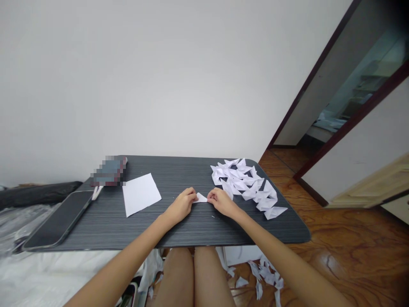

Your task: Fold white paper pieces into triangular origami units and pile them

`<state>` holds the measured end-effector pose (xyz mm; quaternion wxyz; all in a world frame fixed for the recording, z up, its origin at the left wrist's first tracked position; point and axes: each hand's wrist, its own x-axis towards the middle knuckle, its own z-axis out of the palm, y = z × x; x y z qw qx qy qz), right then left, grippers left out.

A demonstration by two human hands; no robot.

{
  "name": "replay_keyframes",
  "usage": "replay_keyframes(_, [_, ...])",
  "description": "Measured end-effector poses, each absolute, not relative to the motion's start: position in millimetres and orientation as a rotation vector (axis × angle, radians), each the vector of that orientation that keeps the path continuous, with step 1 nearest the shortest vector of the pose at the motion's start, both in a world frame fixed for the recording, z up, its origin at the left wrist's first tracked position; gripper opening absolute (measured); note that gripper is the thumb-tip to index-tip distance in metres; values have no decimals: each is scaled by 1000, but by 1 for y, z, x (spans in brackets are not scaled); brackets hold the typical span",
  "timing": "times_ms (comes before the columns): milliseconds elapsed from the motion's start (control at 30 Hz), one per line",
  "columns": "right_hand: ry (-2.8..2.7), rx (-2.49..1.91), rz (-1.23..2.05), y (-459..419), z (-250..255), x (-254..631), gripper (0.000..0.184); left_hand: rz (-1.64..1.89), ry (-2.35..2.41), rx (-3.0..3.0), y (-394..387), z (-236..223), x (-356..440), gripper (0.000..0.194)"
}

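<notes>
A small piece of folded white paper (201, 198) lies between my two hands, just above the dark tabletop or resting on it. My left hand (183, 203) pinches its left end, with the fingers closed. At the opposite end, my right hand (222, 201) grips the paper's tip between thumb and fingers. Just beyond my right hand sits a pile of folded white paper pieces (243, 181) with pointed ends. Off to the left of my left hand, a stack of flat white paper (141, 194) lies on the table.
The dark grained table (134, 232) has a phone (60, 218) at its left end, and a blurred-out object (109, 171) stands behind it with a white cable. A white wall (179, 76) rises behind. Paper scraps (266, 273) litter the wooden floor below.
</notes>
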<state>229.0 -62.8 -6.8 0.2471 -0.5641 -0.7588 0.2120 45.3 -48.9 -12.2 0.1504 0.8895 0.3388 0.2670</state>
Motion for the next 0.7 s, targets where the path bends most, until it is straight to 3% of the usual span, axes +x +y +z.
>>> replay_keyframes(533, [-2382,-2086,682,-31,36,203,20,550,954,2722,-57,4,44,26])
replay_keyframes(700, [-2441,-2110,765,-20,38,202,13,409,904,2851,-69,15,25,27])
